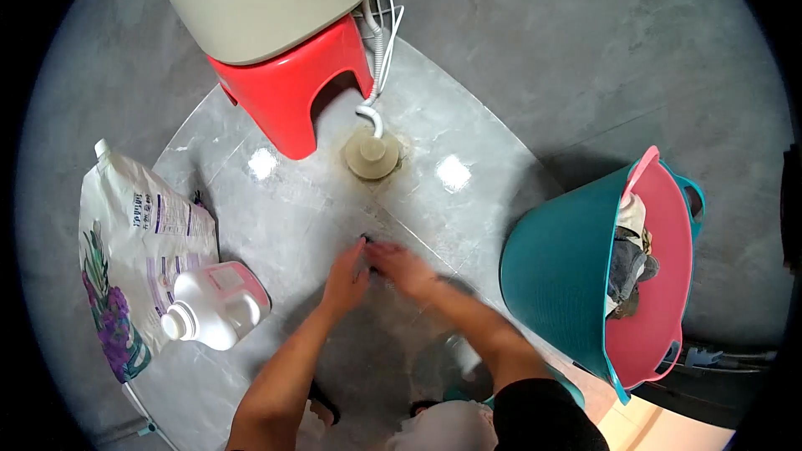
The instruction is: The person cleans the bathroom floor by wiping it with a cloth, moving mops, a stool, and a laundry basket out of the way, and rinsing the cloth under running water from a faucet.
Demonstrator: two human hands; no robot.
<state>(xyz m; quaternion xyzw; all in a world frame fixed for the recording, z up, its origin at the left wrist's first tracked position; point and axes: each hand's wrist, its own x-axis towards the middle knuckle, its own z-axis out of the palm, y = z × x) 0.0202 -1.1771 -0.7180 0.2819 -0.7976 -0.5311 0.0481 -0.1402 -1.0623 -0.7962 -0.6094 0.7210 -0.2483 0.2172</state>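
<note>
A small dark thing [373,271], too blurred to identify, shows between the left hand [345,276] and right hand [401,267], near the centre. Fingers curl close together; how far open they are, or which has hold of it, I cannot tell. From there, a drain cover [372,155] lies at twelve o'clock, a red stool [276,96] at eleven, a white bottle [205,317] near eight, a teal tub [555,276] at three. A loose pinch could drop it onto the glossy floor [284,217].
</note>
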